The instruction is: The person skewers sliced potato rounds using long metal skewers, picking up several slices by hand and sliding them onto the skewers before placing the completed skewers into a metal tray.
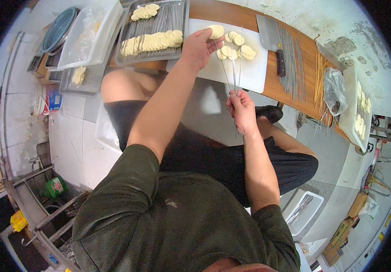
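Observation:
My left hand (198, 48) is closed on a pale yellow potato slice (216, 31) above the white cutting board (197, 28). Lower and to the right, my right hand (241, 111) grips a few thin metal skewers (234, 72), which fan upward toward the slice. One skewer tip reaches the slice's edge; whether it pierces it I cannot tell. More potato slices (234, 52) lie in small overlapping groups on the board, behind the skewers. On the metal tray (152, 57) to the left, loaded skewers of slices (152, 41) lie side by side.
A cleaver (269, 32) and many bare metal skewers (290, 68) lie on the wooden table (311, 52), with bamboo skewers (320, 81) farther right. A white tray (356, 95) of slices stands at the right end. At left are a white bin (84, 43) and blue basket (59, 29).

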`<state>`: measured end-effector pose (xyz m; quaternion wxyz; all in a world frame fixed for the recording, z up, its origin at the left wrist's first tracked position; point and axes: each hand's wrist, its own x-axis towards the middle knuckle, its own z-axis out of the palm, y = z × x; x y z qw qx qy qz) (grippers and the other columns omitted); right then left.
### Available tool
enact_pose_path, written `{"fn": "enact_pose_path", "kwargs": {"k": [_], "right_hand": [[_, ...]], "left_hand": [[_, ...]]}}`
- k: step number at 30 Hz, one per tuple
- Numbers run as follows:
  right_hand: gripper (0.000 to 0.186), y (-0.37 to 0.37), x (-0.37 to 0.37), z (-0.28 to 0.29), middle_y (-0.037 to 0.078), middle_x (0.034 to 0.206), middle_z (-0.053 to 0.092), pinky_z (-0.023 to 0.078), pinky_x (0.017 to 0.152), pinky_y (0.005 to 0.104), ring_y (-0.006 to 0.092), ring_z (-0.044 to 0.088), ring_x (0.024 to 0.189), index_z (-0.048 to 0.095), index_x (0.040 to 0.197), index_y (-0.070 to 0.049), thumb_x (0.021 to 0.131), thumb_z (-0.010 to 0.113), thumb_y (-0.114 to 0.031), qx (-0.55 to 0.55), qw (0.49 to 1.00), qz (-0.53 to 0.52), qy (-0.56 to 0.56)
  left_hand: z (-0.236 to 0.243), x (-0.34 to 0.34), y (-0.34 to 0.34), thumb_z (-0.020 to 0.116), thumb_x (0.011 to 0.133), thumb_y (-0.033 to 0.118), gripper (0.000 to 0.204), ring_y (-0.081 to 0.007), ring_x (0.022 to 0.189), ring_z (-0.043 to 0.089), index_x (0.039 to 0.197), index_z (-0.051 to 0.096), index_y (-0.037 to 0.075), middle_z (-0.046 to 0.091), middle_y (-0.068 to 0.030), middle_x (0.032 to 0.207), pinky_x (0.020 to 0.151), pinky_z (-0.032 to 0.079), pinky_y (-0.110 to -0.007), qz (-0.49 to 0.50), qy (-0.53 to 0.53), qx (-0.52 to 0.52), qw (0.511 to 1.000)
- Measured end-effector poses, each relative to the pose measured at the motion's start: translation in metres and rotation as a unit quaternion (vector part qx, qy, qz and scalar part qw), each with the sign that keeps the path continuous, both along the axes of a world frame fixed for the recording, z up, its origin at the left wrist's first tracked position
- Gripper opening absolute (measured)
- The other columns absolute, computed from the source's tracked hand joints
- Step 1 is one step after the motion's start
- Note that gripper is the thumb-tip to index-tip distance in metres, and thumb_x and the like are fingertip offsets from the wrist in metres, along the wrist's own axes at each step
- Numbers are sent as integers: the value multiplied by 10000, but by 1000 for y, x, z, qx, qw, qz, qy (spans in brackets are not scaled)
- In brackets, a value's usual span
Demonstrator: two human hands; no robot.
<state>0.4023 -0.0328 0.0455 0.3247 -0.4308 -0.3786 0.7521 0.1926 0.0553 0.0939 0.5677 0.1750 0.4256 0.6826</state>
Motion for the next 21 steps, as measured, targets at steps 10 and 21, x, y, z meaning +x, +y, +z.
{"fn": "enact_pose_path", "kwargs": {"k": [10,21], "right_hand": [[94,2,-1,7,-10,698,573,312,454,186,32,409,514,571,967,-72,935,534,-152,8,1000,-8,-14],[90,4,0,12,-15,687,574,311,452,182,32,413,513,586,962,-72,934,540,-145,-11,1000,-10,-14]], "left_hand": [[-5,5,-5,485,953,160,271,-270,953,646,1105,522,-61,615,-142,1066,803,561,-348,-24,3,1,1000],[-4,11,-4,498,948,162,278,-282,939,649,1107,516,-65,606,-162,1074,830,557,-357,-3,10,8,1000]]}}
